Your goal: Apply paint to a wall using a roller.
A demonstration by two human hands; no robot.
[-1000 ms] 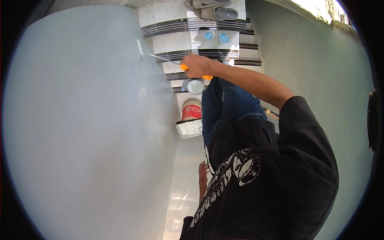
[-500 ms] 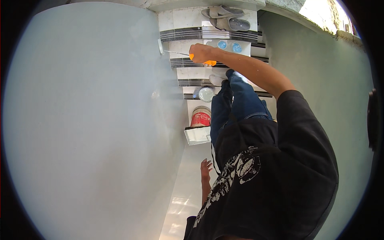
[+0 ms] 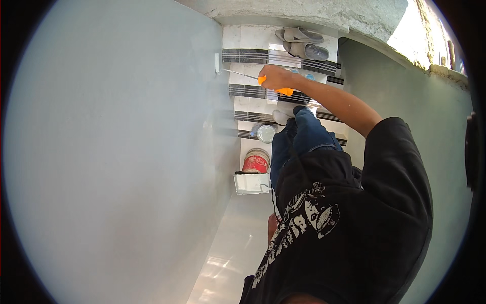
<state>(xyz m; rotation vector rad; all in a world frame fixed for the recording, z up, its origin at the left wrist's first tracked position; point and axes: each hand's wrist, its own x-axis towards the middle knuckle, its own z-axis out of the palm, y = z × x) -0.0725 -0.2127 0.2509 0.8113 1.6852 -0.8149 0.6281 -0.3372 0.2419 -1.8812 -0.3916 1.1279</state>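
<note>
My right hand (image 3: 275,77) grips the orange handle (image 3: 284,91) of a paint roller, whose thin metal rod runs left to a narrow white roller (image 3: 217,63) against the pale grey wall (image 3: 111,126), beside the tiled steps. My left hand (image 3: 272,227) hangs low by my dark shirt, mostly hidden behind it, so its fingers do not show. Below the steps, near my legs, a red-labelled bucket (image 3: 255,163) stands just beyond a white paint tray (image 3: 248,183). A round lidded or open container (image 3: 266,133), hard to tell which, sits on a lower step.
Grey slippers (image 3: 307,51) lie on the top step (image 3: 238,35). Light blue cups (image 3: 309,77) are partly behind my right arm. A rough concrete ledge (image 3: 304,11) runs along the top, and a second grey wall (image 3: 385,96) encloses the right side.
The view has shifted, so steps, roller and bucket appear farther right and lower. My right hand still holds the roller at the wall. My left hand has slipped mostly behind my shirt.
</note>
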